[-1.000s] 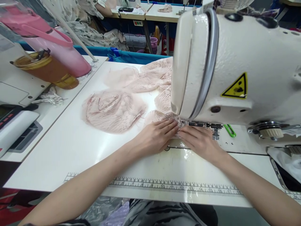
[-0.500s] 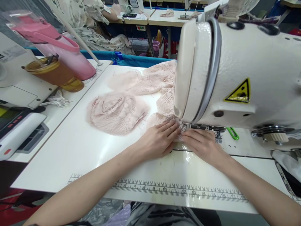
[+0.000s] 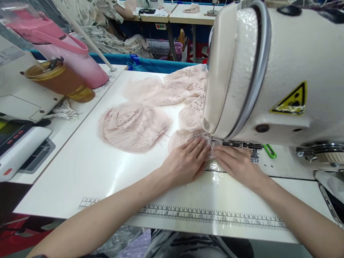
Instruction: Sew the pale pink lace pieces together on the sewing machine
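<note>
Hands (image 3: 209, 161) flat on pink lace (image 3: 188, 136), brown-filled cup (image 3: 57, 80) beside pink jug (image 3: 72, 53)

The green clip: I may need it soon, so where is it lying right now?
In the head view, the green clip lies on the white table at right, under the sewing machine arm, just beyond the right hand.

Both forearms are bare, without sleeves; dark grey striped clothing (image 3: 188, 247) covers the lap.
</note>
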Available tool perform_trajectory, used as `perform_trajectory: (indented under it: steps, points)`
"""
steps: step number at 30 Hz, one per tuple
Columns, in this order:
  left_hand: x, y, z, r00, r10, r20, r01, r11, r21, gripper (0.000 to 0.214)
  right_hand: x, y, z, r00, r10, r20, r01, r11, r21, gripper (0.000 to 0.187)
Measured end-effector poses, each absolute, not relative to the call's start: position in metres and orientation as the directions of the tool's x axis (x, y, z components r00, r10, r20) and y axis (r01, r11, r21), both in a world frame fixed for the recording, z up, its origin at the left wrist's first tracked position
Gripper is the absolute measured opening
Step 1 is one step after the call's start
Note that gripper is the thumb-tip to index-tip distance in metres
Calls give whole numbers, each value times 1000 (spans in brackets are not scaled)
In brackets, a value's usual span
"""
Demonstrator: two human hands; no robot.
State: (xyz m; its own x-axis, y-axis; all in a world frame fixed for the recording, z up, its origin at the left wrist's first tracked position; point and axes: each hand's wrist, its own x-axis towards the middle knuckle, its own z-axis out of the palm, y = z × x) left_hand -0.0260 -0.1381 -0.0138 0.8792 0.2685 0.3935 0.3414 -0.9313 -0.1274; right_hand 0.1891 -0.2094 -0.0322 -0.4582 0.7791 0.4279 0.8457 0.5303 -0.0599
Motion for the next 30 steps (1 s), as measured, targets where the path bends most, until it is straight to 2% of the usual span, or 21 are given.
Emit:
perform_trajectory:
  steps: [9, 14, 18, 23, 30]
  points:
    - [-24, -140, -14, 870, 301, 390, 372, -920, -120, 36, 189, -207, -31, -439, 780, 446, 854, 516, -64, 27]
    - [-22, -140, -14, 862, 309, 402, 383, -917, -115, 35, 182, -206, -16, -374, 818, 437, 882, 460, -107, 19]
    - [-22, -141, -14, 858, 313, 406, 388, -914, -116, 34, 177, -207, -4, -305, 821, 483, 901, 413, -134, 17]
    - [-21, -141, -14, 862, 321, 392, 391, -914, -111, 34, 179, -206, -6, -215, 852, 478, 924, 336, -183, 17]
    - [-20, -141, -15, 858, 322, 400, 396, -911, -117, 36, 186, -202, -18, -186, 853, 487, 901, 346, -263, 26]
